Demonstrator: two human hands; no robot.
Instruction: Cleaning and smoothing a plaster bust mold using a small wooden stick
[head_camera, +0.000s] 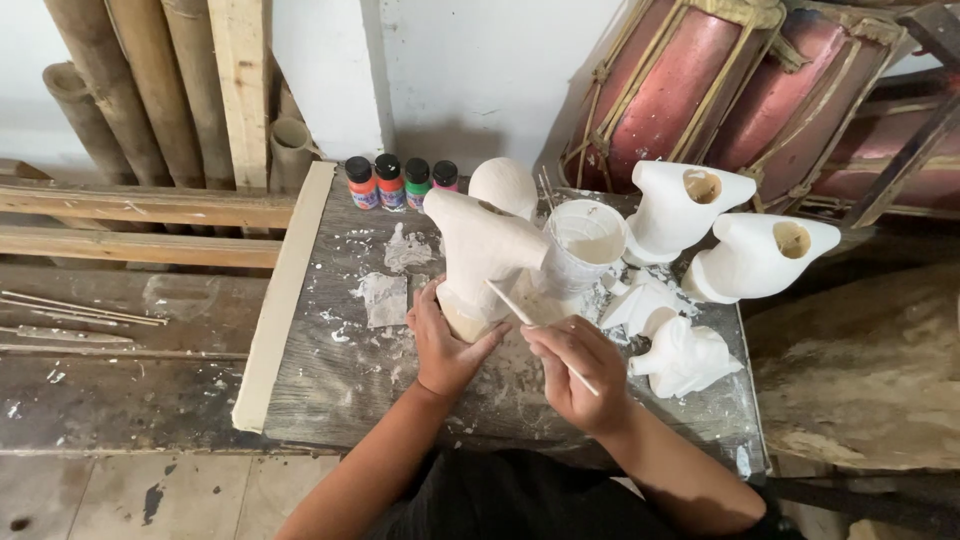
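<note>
Your left hand is closed around the base of the white figure, which stands at the center of the frame on the table, its long axis going up and a little left. Your right hand pinches 1 thin stick, which slants up-left, so its tip almost touches the figure's lower right side, just beside the left thumb.
</note>
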